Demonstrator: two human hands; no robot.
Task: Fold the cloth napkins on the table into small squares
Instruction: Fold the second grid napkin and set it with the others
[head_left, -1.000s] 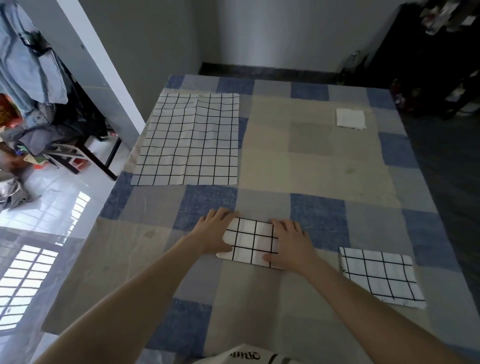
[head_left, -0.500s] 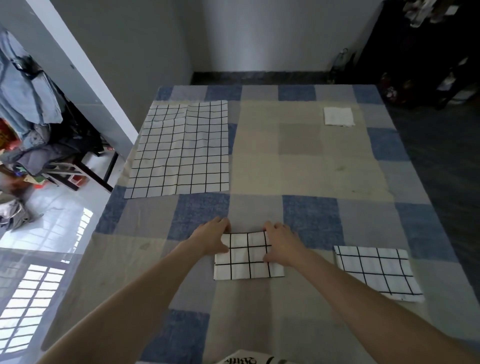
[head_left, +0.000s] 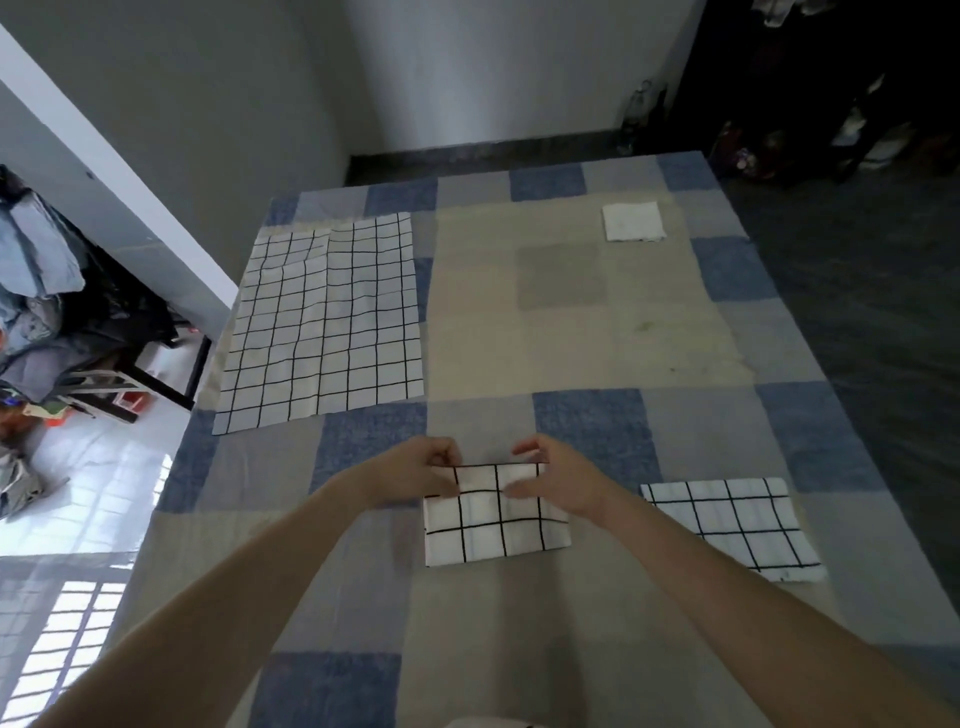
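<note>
A half-folded napkin (head_left: 493, 514) is pinched at its far corners by the left hand (head_left: 415, 475) and right hand (head_left: 558, 480), one folded napkin (head_left: 730, 525) is set at three o'clock, and one spread napkin (head_left: 324, 325) at ten o'clock is left.

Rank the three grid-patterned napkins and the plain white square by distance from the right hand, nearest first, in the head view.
1. Napkin being folded, at the right hand.
2. Folded grid napkin, to its right.
3. Unfolded grid napkin, far left.
4. Plain white square, far right corner.

Both hands cover the folded napkin's (head_left: 496, 514) far corners (right hand (head_left: 558, 480) blurred).
</note>
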